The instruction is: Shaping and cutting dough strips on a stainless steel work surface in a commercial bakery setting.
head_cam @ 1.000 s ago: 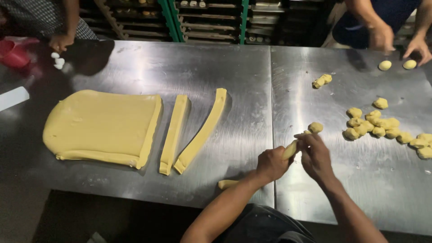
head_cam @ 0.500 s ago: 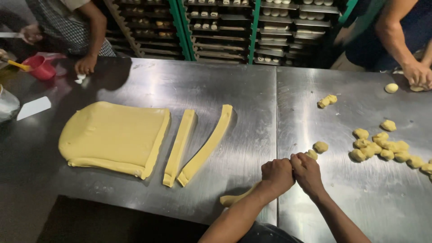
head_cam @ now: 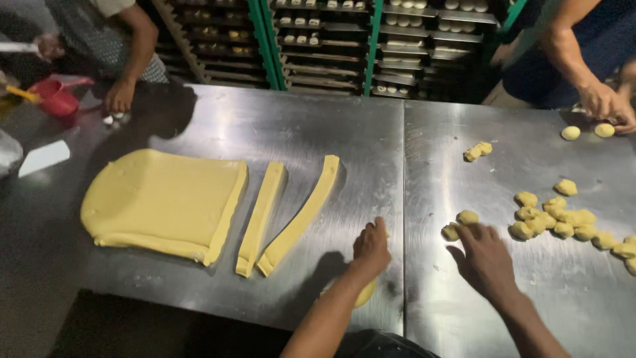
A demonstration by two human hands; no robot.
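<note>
Since the earlier frames, both hands have separated: they were pressed together around a dough strip at lower centre, and now the left hand rests knuckles-up on the steel table while the right hand has moved right toward the cut pieces. Left-hand fingers are curled loosely downward; whether they pinch anything cannot be told, since the palm faces the table. A short dough strip lies partly under the left wrist at the lower edge — kept close, apparently, so the next portion is within reach. Right-hand fingers are spread and released, fingertips just beside two small dough pieces. Further right, a cluster of dough lumps occupies the right-hand table half, grouped together and kept apart from the uncut stock. Left of centre lies the flat dough sheet, with two long cut strips beside its right edge, slightly apart so they do not rejoin. At upper right, another person's hands work two round pieces. At upper left, a second co-worker's hand rests near a red scoop and a white scraper.
</note>
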